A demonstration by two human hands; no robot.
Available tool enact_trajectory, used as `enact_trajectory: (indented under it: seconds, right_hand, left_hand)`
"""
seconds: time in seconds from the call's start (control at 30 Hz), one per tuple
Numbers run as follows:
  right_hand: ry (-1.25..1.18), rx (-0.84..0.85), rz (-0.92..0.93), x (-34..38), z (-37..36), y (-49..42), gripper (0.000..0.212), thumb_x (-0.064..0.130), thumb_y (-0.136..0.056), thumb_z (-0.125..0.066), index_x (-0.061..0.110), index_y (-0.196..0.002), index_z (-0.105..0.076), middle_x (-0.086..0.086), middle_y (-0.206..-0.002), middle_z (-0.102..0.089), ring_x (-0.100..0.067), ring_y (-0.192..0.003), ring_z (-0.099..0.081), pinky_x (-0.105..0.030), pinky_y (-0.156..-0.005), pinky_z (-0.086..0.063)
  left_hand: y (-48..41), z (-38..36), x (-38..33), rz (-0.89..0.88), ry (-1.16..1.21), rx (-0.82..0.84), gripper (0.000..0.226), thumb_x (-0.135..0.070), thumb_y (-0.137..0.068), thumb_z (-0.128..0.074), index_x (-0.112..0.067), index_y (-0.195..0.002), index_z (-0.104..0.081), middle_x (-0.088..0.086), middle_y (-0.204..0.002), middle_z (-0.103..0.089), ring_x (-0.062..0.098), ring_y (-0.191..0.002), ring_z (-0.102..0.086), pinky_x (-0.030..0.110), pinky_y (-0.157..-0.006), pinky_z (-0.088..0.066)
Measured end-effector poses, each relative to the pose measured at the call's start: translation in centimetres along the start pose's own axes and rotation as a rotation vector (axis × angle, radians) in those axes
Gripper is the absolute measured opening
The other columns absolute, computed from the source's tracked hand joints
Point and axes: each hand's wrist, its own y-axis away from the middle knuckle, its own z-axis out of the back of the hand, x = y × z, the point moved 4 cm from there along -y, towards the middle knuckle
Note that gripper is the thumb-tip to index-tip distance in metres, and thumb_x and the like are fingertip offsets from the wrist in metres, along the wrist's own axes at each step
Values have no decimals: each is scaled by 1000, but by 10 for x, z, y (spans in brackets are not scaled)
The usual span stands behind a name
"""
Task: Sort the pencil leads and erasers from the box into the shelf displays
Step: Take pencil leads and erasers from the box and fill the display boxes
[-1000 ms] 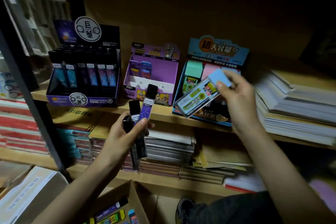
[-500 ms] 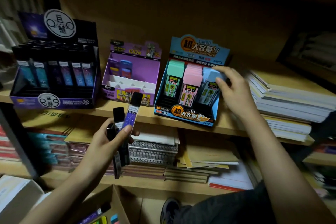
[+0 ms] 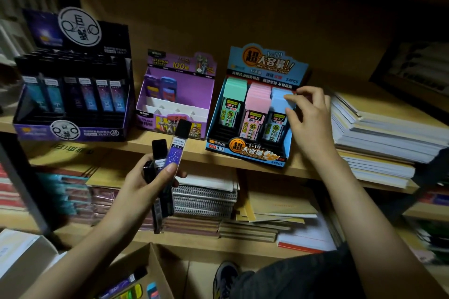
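left hand [image 3: 142,185] grips lead tubes [image 3: 176,152] | right hand [image 3: 312,125] pinches blue lead case [image 3: 279,104] in blue display [image 3: 267,62]

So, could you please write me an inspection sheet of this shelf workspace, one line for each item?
Surface: wooden shelf board, carrying three displays.
Job's things: black cardboard display of dark lead cases; purple cardboard display, mostly unfilled; blue cardboard display with green, pink and blue capped cases; open brown cardboard box below, with more items inside.
Clutter: white paper stacks right of the blue display; spiral notebooks on the lower shelf.
Grips: left hand holds several black-capped lead cases; right hand pinches a light-blue-capped lead case in the blue display's right column.
Cables: nothing seen.
Surroundings: dim light; a shoe on the floor.
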Motion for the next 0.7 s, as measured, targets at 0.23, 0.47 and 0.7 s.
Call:
enact_trajectory:
  seconds: [0.23, 0.47, 0.7]
  right_hand:
    - [-355, 15, 49, 85, -1, 21, 16, 7, -90, -52, 12, -99, -65, -6, -95, -63, -18, -86, -58, -25, -74, -43]
    - [-1051, 648, -367, 187, -61, 44, 4, 20, -91, -58, 17, -92, -60, 3, -82, -62, -8, -73, -59, -22, -65, -46]
    - [-1249, 758, -386, 255, -99, 29, 6, 6, -90, -58, 12, -88, -59, -2, -78, -64, -8, -66, -60, -18, -56, -48]
  left_hand:
    - [-1, 9, -6, -18, -8, 25, 30, -39, -81, -56, -23, -106, -58, 0, -92, -71, 7, -77, -65, 23, -67, -48]
    - [-5, 57, -26, -10, -4, 21, 27, -28, -84, -59, -18, -109, -59, 2, -99, -71, 17, -91, -69, 22, -68, -55]
    - [6, 117, -43, 14, -84, -54, 26, -34, -83, -56, -16, -102, -58, -4, -80, -72, 5, -70, -65, 13, -59, -49]
